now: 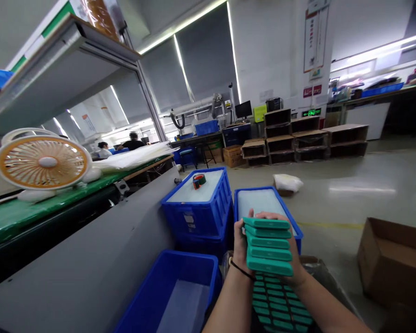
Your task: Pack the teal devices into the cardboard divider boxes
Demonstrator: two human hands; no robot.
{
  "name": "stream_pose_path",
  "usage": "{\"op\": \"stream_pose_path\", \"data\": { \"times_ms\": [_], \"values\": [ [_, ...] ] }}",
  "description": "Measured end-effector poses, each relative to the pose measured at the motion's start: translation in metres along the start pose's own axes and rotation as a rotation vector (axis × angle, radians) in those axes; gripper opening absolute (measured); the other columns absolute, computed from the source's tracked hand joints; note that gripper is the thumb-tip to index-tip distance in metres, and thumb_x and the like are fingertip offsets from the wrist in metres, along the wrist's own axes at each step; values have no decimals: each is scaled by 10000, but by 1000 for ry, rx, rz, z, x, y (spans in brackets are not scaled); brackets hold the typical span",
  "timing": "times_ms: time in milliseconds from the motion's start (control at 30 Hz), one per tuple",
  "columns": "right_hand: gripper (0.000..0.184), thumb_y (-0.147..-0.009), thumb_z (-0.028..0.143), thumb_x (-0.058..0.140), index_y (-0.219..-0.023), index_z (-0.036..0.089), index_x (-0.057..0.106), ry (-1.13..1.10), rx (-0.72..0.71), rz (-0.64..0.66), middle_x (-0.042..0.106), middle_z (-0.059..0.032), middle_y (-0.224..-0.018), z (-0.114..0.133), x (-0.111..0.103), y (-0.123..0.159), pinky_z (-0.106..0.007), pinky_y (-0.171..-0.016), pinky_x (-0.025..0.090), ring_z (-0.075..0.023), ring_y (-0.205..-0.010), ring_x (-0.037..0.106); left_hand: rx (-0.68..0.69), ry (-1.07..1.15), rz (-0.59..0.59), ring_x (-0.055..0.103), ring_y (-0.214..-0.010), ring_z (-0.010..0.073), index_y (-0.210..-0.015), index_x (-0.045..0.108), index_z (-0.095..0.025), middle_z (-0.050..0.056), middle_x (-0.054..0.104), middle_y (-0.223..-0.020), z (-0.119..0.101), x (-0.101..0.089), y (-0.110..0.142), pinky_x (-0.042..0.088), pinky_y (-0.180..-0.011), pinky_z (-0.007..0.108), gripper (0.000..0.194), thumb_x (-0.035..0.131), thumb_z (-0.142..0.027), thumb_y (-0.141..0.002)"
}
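Head view, looking forward and down across a factory floor. 2 bare forearms reach out from the bottom centre. The left hand (241, 252), with a thin black band (241, 270) at its wrist, and the right hand (295, 266) press in from either side of a stack of 5 flat teal bars (268, 247), held in the air just above a lined blue crate. Each hand's grip is narrow and closed on the stack's sides, with the fingers (263, 215) showing behind its far end.

The bars look like hard, smooth plastic: probably stiff and fairly light one by one, but likely to slip against each other, so the stack seems safest held along both long sides, as it is here. Directly below the hands, rows of similar teal pieces (280, 300) lie packed side by side.

Just beyond the hands, the blue crate (252, 191) holds a white liner (259, 203). To its left, a second blue crate (197, 217) has a roll of tape (199, 181) resting on its white lining, and a third blue crate (169, 277) sits at lower left.

Further left, a round orange-and-white desk fan (43, 162) stands on a green tabletop (9, 222). To the right, an open cardboard box (393, 261) and a white bag (287, 183) sit on the floor. Far back, 2 co-workers (133, 142) are at work.
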State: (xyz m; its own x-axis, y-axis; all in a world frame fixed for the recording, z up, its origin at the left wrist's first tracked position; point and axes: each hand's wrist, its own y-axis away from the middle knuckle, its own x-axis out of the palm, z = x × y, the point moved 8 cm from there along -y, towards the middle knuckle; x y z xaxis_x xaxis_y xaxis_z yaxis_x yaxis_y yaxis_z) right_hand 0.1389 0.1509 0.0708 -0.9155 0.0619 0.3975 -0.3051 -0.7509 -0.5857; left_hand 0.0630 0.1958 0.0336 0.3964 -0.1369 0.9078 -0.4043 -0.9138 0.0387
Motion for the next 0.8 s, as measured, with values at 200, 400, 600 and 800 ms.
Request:
{"op": "stream_pose_path", "data": {
  "times_ms": [200,400,600,800],
  "values": [
    [118,-809,346,610,-927,332,601,-18,-142,-136,696,5,-1020,9,-15,-8,-513,-1018,456,-261,-1025,643,0,-9,-3,668,-938,228,-1341,521,-165,80,696,-1028,-8,20,15,459,-957,369,619,584,-321,-746],
    [108,-782,325,642,-888,311,630,-77,-158,-171,726,26,-957,10,-18,-11,-437,-962,491,-220,-945,674,-13,-52,8,636,-1071,281,-1379,483,-156,130,675,-1122,-6,25,17,429,-1005,414,654,604,-430,-798],
    [240,-755,312,693,-959,270,574,51,-198,-95,691,-18,-1039,18,-8,-1,-490,-1016,428,-248,-1043,639,-37,-21,-2,658,-1012,276,-1270,536,-153,130,680,-1088,-4,15,11,451,-988,458,617,678,-391,-719],
    [288,-755,307,691,-1003,268,550,88,-195,-76,650,-27,-1076,26,-2,1,-511,-1026,414,-255,-1093,604,-28,9,-12,657,-1008,260,-1148,598,-177,109,684,-1063,-1,11,7,449,-1001,453,487,683,-377,-712]
  ]
}}
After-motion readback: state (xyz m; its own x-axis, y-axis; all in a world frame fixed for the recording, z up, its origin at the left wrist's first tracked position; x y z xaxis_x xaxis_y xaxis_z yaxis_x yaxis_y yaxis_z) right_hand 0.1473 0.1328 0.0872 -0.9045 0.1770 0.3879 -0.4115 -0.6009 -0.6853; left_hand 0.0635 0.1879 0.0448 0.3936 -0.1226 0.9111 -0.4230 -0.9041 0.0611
